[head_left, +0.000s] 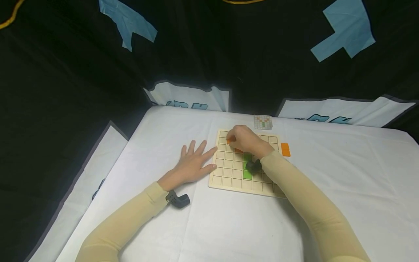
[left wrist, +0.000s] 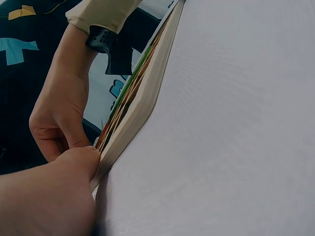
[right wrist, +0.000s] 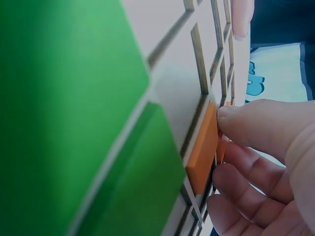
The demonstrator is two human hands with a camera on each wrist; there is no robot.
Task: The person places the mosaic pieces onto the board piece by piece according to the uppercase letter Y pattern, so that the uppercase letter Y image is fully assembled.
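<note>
A green tile (right wrist: 59, 113) looms nearest, filling the left of the right wrist view. Near the head view's centre, the right hand (head_left: 243, 139) pinches an orange tile (head_left: 228, 141) at the upper left of the grid board (head_left: 227, 182); the left hand (head_left: 192, 163) lies spread at its left edge. Lowering the tile flat, squared to the board, should seat it best.

Grid board (head_left: 228, 173) on table (head_left: 245, 225), card (head_left: 263, 122) behind it, tiles (head_left: 285, 146) at its right
</note>
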